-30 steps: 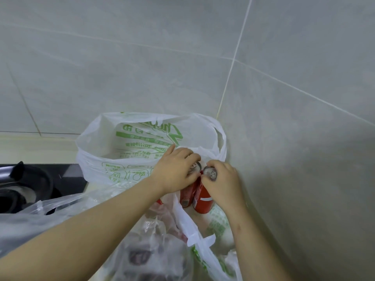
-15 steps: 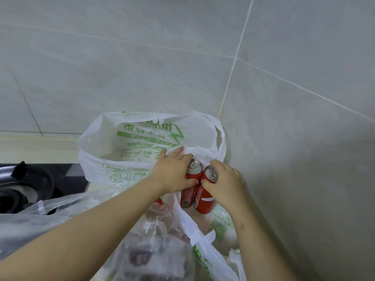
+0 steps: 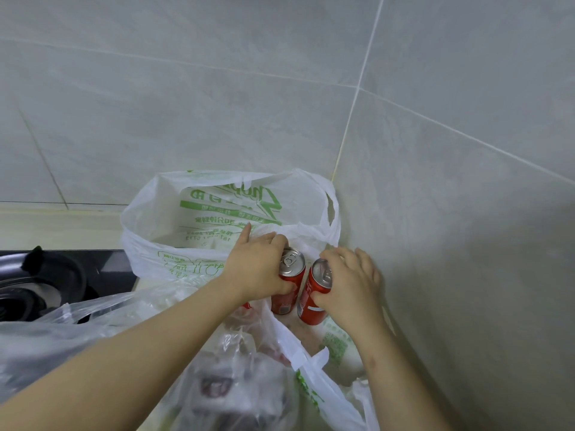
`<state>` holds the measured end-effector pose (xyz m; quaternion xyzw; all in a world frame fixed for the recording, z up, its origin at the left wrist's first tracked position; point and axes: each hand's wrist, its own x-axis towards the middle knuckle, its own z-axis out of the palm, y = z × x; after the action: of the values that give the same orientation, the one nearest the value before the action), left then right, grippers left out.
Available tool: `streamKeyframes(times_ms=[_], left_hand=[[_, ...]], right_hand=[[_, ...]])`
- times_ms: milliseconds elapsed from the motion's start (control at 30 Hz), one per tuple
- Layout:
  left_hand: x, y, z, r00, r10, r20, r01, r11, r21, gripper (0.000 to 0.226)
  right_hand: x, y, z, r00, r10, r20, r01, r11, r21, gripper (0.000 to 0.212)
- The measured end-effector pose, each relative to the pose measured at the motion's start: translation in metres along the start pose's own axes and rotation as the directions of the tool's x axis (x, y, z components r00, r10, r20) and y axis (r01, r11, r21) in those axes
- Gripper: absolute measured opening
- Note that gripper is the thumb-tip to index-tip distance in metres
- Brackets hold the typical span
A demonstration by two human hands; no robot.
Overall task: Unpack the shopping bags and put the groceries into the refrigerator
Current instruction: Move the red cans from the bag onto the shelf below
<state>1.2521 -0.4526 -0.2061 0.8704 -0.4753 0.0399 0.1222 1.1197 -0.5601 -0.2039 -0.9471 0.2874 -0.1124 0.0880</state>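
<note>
Two red cans, one white shopping bag (image 3: 217, 209) (green print): the left hand (image 3: 258, 269) curls round the left can (image 3: 284, 298), the right hand (image 3: 351, 284) grips the right can (image 3: 309, 306).

Green print on the shopping bag (image 3: 155, 213) is mirrored and illegible; white lettering on the left red can (image 3: 284, 298) and right red can (image 3: 308, 311) is unreadable.
</note>
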Motion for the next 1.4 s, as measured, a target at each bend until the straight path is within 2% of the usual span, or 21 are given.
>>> streamKeyframes(times_ms=[233,367,500,567,667,733,867,1100,1400], left_hand=[[-0.015,0.007,0.003,0.994,0.011,-0.107,-0.012,1.0,-0.014,0.065],[-0.026,0.012,-0.001,0.981,-0.008,-0.195,-0.011,0.995,-0.096,0.073],[-0.038,0.018,-0.016,0.945,-0.052,-0.322,-0.019,0.977,-0.212,0.076],[-0.045,0.022,-0.027,0.932,-0.058,-0.357,-0.051,0.957,-0.287,0.073],[-0.059,0.033,-0.048,0.917,-0.164,-0.363,-0.048,0.86,-0.509,0.051],[-0.07,0.04,-0.06,0.906,-0.209,-0.369,-0.058,0.801,-0.595,0.051],[-0.097,0.053,-0.084,0.87,-0.244,-0.429,-0.117,0.742,-0.66,0.049],[-0.154,0.062,-0.106,0.875,-0.306,-0.376,-0.062,0.7,-0.712,0.053],[-0.241,0.067,-0.088,0.947,-0.257,-0.192,0.048,0.705,-0.708,0.049]], right_hand=[[-0.007,-0.001,-0.002,0.998,0.006,-0.055,-0.007,1.0,-0.012,0.059],[-0.012,0.002,0.001,0.993,0.012,-0.118,-0.011,1.0,0.01,0.061],[-0.021,-0.003,-0.004,0.942,0.007,-0.336,0.075,0.97,0.23,0.059],[-0.026,-0.006,-0.015,0.936,0.027,-0.35,0.118,0.915,0.386,0.057],[-0.037,-0.012,-0.034,0.924,0.073,-0.374,0.166,0.807,0.567,0.051],[-0.048,-0.018,-0.046,0.897,0.078,-0.434,0.225,0.766,0.603,0.051],[-0.078,-0.027,-0.078,0.866,0.055,-0.497,0.307,0.726,0.616,0.047],[-0.144,-0.041,-0.109,0.899,0.015,-0.438,0.317,0.668,0.673,0.046],[-0.221,-0.056,-0.077,0.967,0.028,-0.252,0.163,0.691,0.704,0.049]])
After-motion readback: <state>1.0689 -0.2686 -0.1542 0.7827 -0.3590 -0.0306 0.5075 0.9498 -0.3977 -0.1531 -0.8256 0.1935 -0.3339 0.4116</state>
